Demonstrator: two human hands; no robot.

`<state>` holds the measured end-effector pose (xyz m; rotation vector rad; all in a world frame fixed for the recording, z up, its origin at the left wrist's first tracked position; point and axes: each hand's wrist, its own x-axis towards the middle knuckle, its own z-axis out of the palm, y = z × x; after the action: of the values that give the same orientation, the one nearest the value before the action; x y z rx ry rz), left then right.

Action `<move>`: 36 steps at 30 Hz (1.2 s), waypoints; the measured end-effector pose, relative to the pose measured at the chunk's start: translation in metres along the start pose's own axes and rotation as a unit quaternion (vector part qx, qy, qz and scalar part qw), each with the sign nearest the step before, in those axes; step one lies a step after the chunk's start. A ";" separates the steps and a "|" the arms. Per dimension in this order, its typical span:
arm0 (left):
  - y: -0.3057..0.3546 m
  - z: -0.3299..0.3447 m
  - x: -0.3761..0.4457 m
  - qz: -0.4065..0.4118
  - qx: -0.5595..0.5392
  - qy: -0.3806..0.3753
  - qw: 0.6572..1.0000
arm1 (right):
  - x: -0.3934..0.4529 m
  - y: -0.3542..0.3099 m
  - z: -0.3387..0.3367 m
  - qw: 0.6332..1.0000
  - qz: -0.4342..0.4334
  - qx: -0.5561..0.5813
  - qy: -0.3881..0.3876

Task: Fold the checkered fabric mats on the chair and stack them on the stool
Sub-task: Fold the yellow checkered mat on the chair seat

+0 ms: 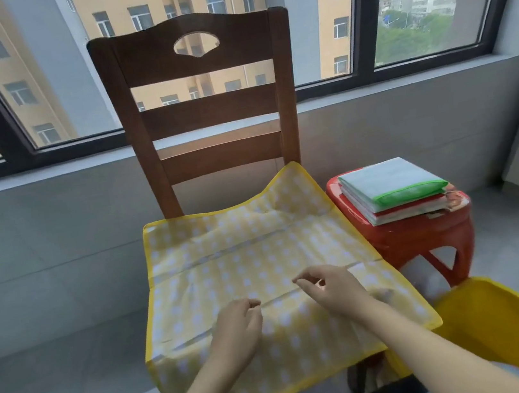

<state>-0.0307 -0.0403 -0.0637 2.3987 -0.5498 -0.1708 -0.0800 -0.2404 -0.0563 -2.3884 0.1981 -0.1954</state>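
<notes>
Folded mats [392, 190] are already sitting stacked on the red stool [425, 232]; the yellow checkered mat [245, 265] is lying unfolded across the chair [205, 110], left hand [237, 327] and right hand [329, 290] hovering over it, fingers loosely curled, gripping nothing

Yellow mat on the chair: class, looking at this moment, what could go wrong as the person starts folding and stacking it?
1. The yellow mat overhangs the chair seat at the front, so it may slide off while being folded.
2. Its far right corner is rucked up against the chair back, so the fold may come out uneven.
3. The folded mats on the red stool sit skewed; another on top could tip the pile.
</notes>
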 end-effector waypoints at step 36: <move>-0.063 -0.030 0.032 0.098 -0.003 -0.161 0.982 | 0.032 -0.003 0.042 0.979 -0.095 -0.044 -0.173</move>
<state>0.0274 0.0068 -0.0798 2.3066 -0.9289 -0.4767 -0.0408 -0.2175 -0.0821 -2.4834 -0.1895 0.1441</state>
